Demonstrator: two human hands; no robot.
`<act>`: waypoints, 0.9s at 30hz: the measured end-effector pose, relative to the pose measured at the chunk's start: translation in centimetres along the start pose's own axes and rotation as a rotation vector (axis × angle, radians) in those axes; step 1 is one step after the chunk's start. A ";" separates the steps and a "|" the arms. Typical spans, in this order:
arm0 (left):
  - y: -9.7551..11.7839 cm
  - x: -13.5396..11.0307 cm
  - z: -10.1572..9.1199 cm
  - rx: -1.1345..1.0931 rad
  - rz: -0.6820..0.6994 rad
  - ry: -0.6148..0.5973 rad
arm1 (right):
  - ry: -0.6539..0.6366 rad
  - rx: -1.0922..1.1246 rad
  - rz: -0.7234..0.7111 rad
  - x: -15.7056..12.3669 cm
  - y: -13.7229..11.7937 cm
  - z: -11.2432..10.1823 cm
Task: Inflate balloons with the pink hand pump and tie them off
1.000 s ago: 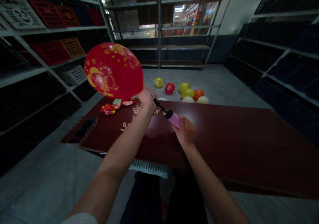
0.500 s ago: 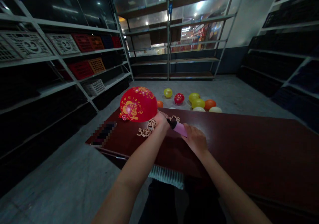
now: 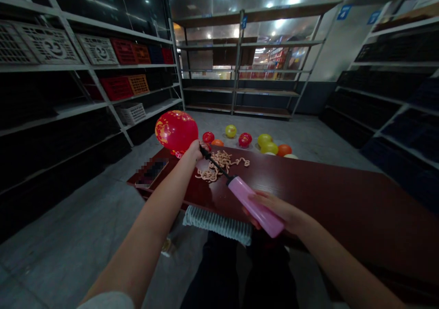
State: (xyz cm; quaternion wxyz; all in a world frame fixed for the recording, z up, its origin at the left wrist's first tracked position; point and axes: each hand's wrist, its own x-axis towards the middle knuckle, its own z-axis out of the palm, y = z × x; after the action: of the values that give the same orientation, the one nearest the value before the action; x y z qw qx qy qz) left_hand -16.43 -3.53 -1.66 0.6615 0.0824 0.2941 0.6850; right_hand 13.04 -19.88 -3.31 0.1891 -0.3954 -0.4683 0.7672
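My left hand [image 3: 196, 151] is closed round the neck of a red balloon [image 3: 176, 130] and the black end of a balloon pump. The balloon is inflated, with yellow print, and bulges out to the left of that hand. A thin black rod runs from my left hand to the pump's pink barrel [image 3: 255, 206]. My right hand [image 3: 270, 208] wraps round this barrel, fingers showing above and below it. Under the rod, a heap of pale curly strands [image 3: 219, 165] lies on the dark red-brown table [image 3: 329, 199]. The balloon's mouth is hidden in my left hand.
A blurred flat dark object [image 3: 151, 172] lies at the table's left corner. Several balloons, including a yellow balloon [image 3: 231, 131], lie on the floor beyond. A ribbed grey-green cloth [image 3: 217, 224] hangs at the near edge. Shelves with crates [image 3: 98, 49] stand left.
My right hand has drawn the pink barrel down and right, away from my left hand, exposing the black rod. My left hand and the balloon have shifted left; the view has moved too.
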 end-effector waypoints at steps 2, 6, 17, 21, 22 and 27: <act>-0.1 -0.5 0.4 -0.015 -0.029 0.026 | -0.090 0.186 0.013 -0.2 -0.2 -0.3; -2.0 -2.3 1.5 -0.142 -0.073 -0.014 | -0.328 0.511 0.038 -0.2 -1.0 0.0; -7.5 -7.4 6.3 -0.179 -0.241 -0.269 | -0.364 0.927 -0.076 0.5 -3.2 3.7; -7.2 -7.4 7.2 -0.174 -0.265 -0.229 | -0.370 0.985 -0.087 0.0 -3.6 4.4; -7.2 -7.1 7.1 -0.176 -0.268 -0.225 | -0.367 0.994 -0.085 -0.2 -3.6 4.5; -6.5 -4.9 5.4 -0.165 -0.277 -0.158 | -0.317 0.876 -0.080 -1.2 -1.5 3.7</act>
State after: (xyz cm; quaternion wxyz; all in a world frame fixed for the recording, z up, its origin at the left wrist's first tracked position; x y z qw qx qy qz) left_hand -7.63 -6.99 0.75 0.7750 0.0400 0.1926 0.6006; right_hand 10.74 -22.07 -0.55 0.2938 -0.1378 -0.1382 0.9357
